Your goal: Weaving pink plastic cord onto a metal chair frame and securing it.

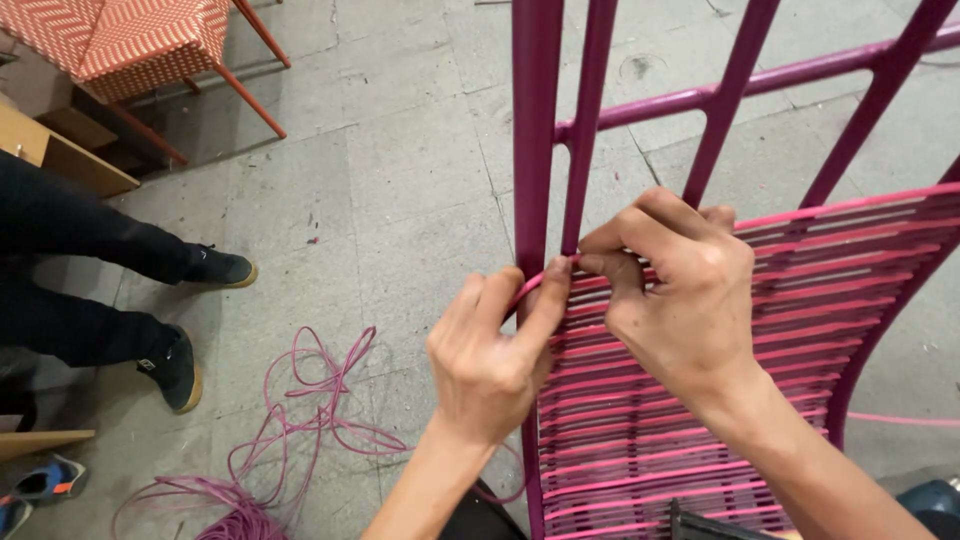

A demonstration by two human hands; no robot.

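Seen from above: left hand (490, 360) and right hand (680, 290) meeting at a magenta frame (535, 120), both closed on one pink cord (545, 277); left thumb and forefinger pinched together on the cord just where it rounds the upright bar; right thumb and forefinger clamped on the same cord just beside, at the bar's other side, remaining fingers curled over the weave (800, 290); cord pulled level as the topmost strand, touching the bar between the two hands; rows of pink cord already strung close together across the frame from the hands down to the lower edge of the view, bare bars standing above them (the frame's upper rails crossing at an angle towards the top right); loose cord (310, 410) looped and tangled on the grey floor (400, 150) to the left of the frame, heaped thicker towards the bottom left corner; further left, another person's legs (80, 240) in dark trousers and black shoes with pale soles, well apart from the hands; blue shoe (40, 485) at the bottom left edge; orange woven chair (130, 40) with thin orange legs at the top left; wooden board (60, 155) beside it; dark object at the bottom edge under the right forearm, too cropped to identify.
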